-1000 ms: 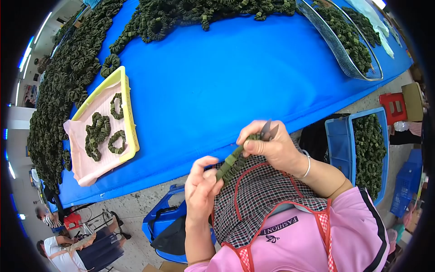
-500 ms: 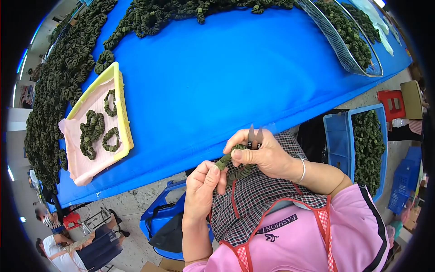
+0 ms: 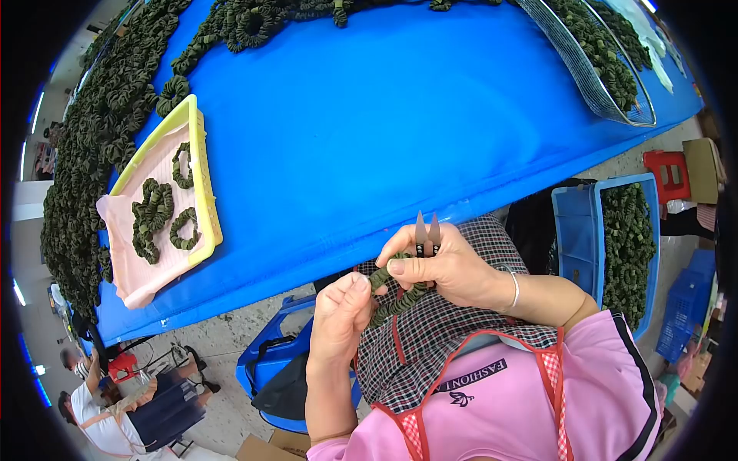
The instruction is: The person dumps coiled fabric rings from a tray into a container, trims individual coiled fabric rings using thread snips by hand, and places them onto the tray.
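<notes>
A dark green scrunchie is stretched between my two hands, in front of the checked apron. My left hand pinches its left side between thumb and fingers. On its upper right part my right hand is closed, and small thread snips sit in the same hand with both blades pointing up, slightly apart. Left of my hands, a yellow tray lined with pink sheeting holds several green scrunchies.
Scrunchies are heaped along the left and far side of the blue table. A wire basket stands at the far right. Below the table edge are a blue crate, a red stool and a blue chair. Another person is at lower left.
My hands have come lower and my right hand has shifted left. The scrunchie's band has been turned between my fingers and now shows as an open loop. The snips point straight up.
</notes>
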Motion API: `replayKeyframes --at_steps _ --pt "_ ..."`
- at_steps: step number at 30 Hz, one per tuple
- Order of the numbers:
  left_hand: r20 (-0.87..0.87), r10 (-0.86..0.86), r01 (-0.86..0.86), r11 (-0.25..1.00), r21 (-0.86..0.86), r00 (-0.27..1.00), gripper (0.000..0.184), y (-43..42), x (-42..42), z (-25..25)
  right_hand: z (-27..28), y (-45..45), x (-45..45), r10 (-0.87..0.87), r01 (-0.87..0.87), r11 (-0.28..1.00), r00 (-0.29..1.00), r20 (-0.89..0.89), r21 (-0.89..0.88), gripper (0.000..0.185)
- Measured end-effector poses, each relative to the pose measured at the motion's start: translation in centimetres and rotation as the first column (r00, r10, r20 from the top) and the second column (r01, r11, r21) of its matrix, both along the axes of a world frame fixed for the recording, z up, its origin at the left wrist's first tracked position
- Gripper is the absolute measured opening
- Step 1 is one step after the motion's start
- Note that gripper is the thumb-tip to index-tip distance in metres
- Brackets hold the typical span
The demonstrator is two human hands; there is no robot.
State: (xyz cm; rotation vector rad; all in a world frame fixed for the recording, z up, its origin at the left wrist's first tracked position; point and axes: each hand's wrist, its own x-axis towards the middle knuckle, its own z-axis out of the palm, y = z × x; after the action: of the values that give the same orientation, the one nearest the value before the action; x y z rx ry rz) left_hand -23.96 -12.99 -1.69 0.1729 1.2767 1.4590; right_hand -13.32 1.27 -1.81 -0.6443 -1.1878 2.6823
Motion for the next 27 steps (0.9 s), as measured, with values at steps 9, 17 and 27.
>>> replayKeyframes --at_steps 9,17,27 --pt "0.136 -0.017 0.011 0.999 0.045 0.991 0.026 -0.4 -0.4 0.0 0.0 0.1 0.0 0.023 -0.018 0.995 0.998 0.054 -0.096 0.013" --pt "0.066 0.038 -0.038 0.999 0.004 0.997 0.023 -0.1 0.0 0.7 -0.3 0.1 0.1 0.005 -0.002 0.999 0.998 0.065 -0.053 0.016" --pt "-0.222 0.005 -0.024 0.996 -0.081 0.975 0.013 -1.5 0.3 0.6 -1.6 0.2 0.8 0.083 -0.084 0.989 0.996 -0.011 -0.120 0.016"
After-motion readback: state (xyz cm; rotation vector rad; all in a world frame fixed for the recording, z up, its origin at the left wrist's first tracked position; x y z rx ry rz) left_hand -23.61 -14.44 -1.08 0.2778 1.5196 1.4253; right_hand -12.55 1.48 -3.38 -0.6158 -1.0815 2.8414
